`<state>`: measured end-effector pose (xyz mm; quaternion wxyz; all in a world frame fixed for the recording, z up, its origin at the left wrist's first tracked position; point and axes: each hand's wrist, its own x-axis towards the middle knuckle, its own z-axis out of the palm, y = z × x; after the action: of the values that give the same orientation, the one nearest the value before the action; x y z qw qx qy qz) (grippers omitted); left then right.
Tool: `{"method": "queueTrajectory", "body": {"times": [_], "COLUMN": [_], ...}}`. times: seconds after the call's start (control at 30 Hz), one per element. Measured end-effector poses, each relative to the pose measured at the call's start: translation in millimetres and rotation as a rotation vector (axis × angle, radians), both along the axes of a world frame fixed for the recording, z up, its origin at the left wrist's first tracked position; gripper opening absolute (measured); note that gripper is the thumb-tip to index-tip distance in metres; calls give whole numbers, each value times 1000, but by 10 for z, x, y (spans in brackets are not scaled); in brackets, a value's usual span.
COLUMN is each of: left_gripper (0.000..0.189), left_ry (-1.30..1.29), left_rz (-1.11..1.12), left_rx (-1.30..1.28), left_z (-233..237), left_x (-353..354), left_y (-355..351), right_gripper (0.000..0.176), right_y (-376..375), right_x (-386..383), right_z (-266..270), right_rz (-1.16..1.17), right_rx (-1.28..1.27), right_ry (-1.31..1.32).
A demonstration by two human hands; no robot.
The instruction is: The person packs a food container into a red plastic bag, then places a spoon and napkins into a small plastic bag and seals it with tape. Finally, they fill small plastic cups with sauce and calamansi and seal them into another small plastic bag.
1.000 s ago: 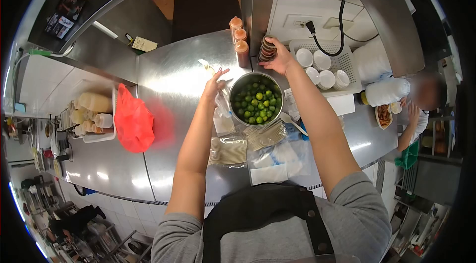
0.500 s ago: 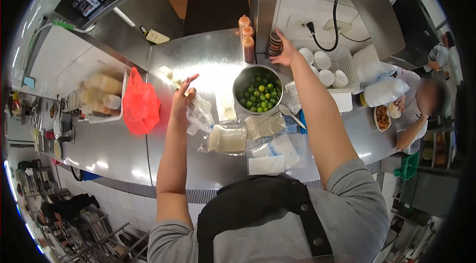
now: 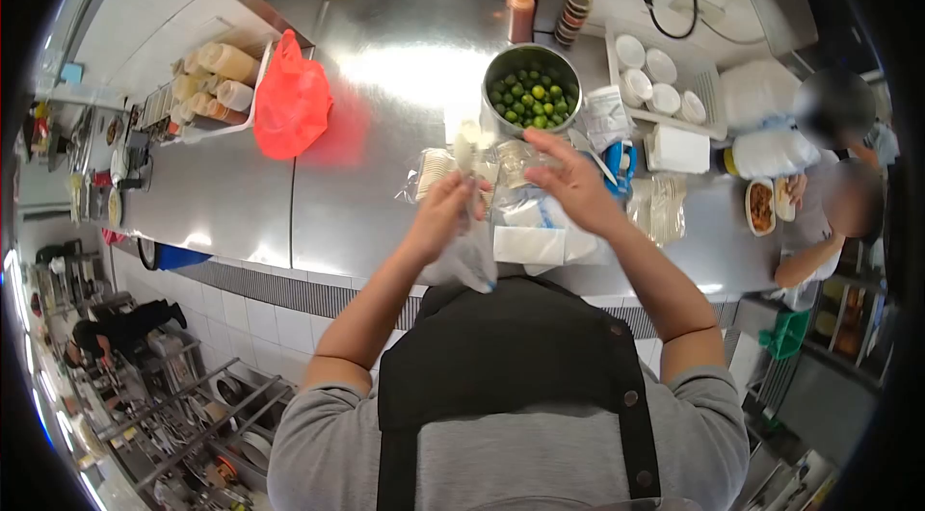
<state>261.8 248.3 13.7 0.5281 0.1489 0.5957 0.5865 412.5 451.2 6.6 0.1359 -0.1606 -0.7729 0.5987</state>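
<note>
Stainless-steel counter (image 3: 385, 126) fills the upper half of the frame, carrying a crumpled red plastic bag (image 3: 291, 97) at upper left and a round metal bowl (image 3: 493, 73) heaped with small green limes (image 3: 532, 99) at top centre. Below the bowl, at mid-frame, a limp clear plastic bag (image 3: 464, 261) hangs from the left hand (image 3: 445, 212), which is closed around its gathered top, forearm raised from lower left. Just beside it the right hand (image 3: 576, 188) hovers with fingers spread, holding nothing, above flat white packets (image 3: 525, 243).
</note>
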Motion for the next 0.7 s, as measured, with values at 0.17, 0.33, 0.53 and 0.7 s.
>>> {"method": "queueTrajectory", "body": {"times": [0.17, 0.33, 0.53, 0.7], "left_gripper": [28, 26, 25, 33], "left_ry": [488, 738, 1090, 1053], "left_rz": [-245, -183, -227, -266], "left_rx": [-6, -32, -140, -209], "left_z": [-106, -453, -402, -504], "left_x": [670, 746, 746, 779], "left_y": [266, 288, 348, 346], "right_gripper": [31, 27, 30, 28], "right_y": [-530, -695, -747, -987], "right_x": [191, 305, 183, 110], "right_z": [-183, -512, -827, -861], "right_rz": [-249, -538, -646, -628], "right_rx": [-595, -673, -142, -441], "right_ry": [-82, 161, -82, 57]}}
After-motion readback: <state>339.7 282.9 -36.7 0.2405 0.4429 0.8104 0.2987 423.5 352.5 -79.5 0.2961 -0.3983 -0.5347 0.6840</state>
